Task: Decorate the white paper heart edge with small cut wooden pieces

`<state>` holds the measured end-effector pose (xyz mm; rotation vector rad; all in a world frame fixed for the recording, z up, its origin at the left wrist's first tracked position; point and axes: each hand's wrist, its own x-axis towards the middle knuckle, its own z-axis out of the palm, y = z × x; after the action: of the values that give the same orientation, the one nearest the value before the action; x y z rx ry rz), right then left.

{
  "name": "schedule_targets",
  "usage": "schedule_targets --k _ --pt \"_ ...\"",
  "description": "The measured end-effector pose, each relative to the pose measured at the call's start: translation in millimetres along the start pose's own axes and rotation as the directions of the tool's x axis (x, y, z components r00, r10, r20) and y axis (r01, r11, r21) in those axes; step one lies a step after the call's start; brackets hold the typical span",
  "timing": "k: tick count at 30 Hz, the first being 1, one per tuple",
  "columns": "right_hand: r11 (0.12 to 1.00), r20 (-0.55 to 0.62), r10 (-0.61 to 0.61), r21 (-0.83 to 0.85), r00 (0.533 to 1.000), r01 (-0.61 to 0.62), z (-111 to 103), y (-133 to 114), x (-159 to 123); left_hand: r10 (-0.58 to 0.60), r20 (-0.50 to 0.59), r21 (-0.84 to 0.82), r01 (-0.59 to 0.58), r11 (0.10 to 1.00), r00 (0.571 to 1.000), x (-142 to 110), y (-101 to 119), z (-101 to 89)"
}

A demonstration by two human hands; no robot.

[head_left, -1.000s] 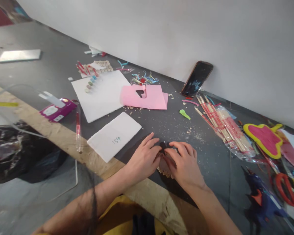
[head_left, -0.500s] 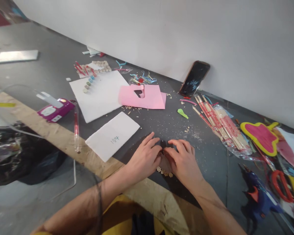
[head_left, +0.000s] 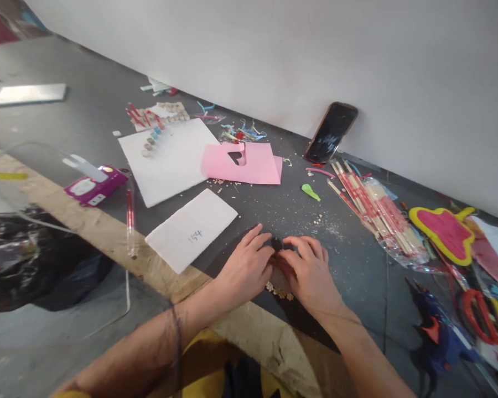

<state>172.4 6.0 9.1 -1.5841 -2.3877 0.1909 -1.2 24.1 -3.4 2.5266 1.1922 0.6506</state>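
Note:
My left hand (head_left: 249,260) and my right hand (head_left: 309,271) meet over the dark tabletop, fingers bent inward and fingertips close together. Whatever they pinch is hidden behind the fingers; a small dark shape shows between them. Just below the fingertips lies a cluster of small pale wooden slices (head_left: 279,291), in a curved row and partly covered by the right hand. To the left of my left hand rests a white foam board (head_left: 191,232) marked "154". A green balloon (head_left: 311,192) lies beyond the right hand.
A pink paper (head_left: 257,163) with a heart cutout overlaps a large white sheet (head_left: 166,177). Against the wall leans a phone (head_left: 331,132). Bagged chopsticks (head_left: 390,221), scissors (head_left: 479,315) and a blue glue gun (head_left: 444,331) are on the right. At left is a purple device (head_left: 95,187).
The hands stay in the same place, with only slight finger movement. The whole view has shifted a little.

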Motion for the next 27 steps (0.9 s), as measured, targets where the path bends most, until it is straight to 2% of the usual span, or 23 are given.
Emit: schedule_targets --k 20,27 --pt "1.000 0.019 0.005 -0.001 1.000 -0.005 -2.1 -2.2 1.0 0.003 -0.010 -0.003 -0.003 1.000 1.000 -0.5 -0.5 1.2" --pt "0.999 -0.044 0.035 0.025 0.998 -0.034 -13.1 13.5 -2.4 -0.012 -0.024 -0.023 0.012 1.000 1.000 -0.8 1.0 -0.4"
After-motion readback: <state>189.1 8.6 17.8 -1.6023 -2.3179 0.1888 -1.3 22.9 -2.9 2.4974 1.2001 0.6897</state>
